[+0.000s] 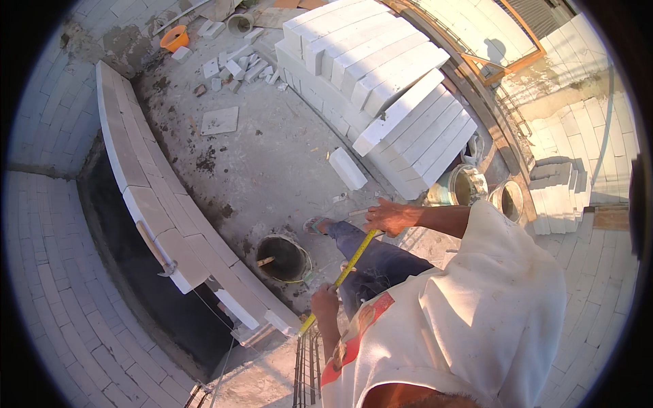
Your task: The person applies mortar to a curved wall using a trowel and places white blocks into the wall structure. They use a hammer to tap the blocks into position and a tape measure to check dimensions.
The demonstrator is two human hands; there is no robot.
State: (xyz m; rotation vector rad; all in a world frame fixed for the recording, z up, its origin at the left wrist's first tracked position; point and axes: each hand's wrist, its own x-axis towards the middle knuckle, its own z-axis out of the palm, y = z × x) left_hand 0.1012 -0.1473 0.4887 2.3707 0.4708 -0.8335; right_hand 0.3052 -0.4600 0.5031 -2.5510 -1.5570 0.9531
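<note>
A yellow measuring tape (352,264) runs slantwise between my two hands. My right hand (389,217) is closed around its upper part, in front of my jeans-clad leg. Lower down, my left hand (325,301) grips the tape with curled fingers. Below that hand the tape's lower end comes close to the end of a low wall of pale blocks (160,194), beside several steel reinforcing bars (307,370). Whether the tape touches the wall, I cannot tell. Between wall and leg stands a dark bucket (284,257), a wooden handle sticking out of it.
A large stack of white blocks (367,75) fills the upper middle; one block (347,168) lies apart near it. Broken pieces (238,66) and an orange bowl (175,39) lie at the far left. Two buckets (466,185) stand at right. Behind the low wall is a dark trench (153,272).
</note>
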